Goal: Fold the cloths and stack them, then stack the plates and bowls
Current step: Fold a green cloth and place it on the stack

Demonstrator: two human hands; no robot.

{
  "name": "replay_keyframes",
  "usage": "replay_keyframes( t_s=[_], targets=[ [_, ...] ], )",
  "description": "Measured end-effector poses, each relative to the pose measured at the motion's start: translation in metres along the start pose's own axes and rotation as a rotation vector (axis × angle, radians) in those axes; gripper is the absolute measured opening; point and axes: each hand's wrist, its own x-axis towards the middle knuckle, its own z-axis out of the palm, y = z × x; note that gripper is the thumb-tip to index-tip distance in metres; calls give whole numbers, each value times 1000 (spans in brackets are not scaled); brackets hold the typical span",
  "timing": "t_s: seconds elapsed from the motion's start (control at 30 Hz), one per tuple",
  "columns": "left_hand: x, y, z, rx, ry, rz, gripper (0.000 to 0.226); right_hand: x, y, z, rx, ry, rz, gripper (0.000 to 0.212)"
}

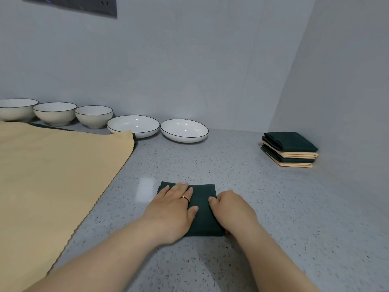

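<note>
Green folded cloth [203, 218] lies under the flat left hand [173, 210]; right hand [231, 209] grips its edge.

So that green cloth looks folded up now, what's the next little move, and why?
Probably lift the folded green cloth and carry it to the stack of folded cloths at the right rear. It is already a compact rectangle, the left hand lies flat on it, and the right hand curls its fingers at its right edge.

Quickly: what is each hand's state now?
Left hand: open, pressing flat on the green cloth.
Right hand: curled at the cloth's edge; grip cannot be told.
</note>
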Motion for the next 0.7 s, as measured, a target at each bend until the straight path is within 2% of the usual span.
replay_keyframes(
  t_s=[0.1,0.13,0.23,0.27,0.33,0.43,0.7],
  targets=[
    [-2,0,2,19,-23,-13,56,-6,-4,0,-50,52,-27,19],
    [-3,0,2,25,-29,-13,56,-8,-6,0,-104,67,-43,25],
    [-3,1,2,28,-38,-18,56,-11,-14,3,-366,147,-178,61],
    [-3,1,1,27,-37,-19,55,-11,-16,5,-420,145,-233,65],
    [-3,1,1,25,-35,-15,55,-6,-19,9,-382,56,-334,61],
    [-3,2,0,16,-44,-22,55,1,-14,12,-207,-81,-375,51],
    [-4,1,-3,4,-77,-43,58,-2,1,9,-320,-133,-341,60]
  ],
)
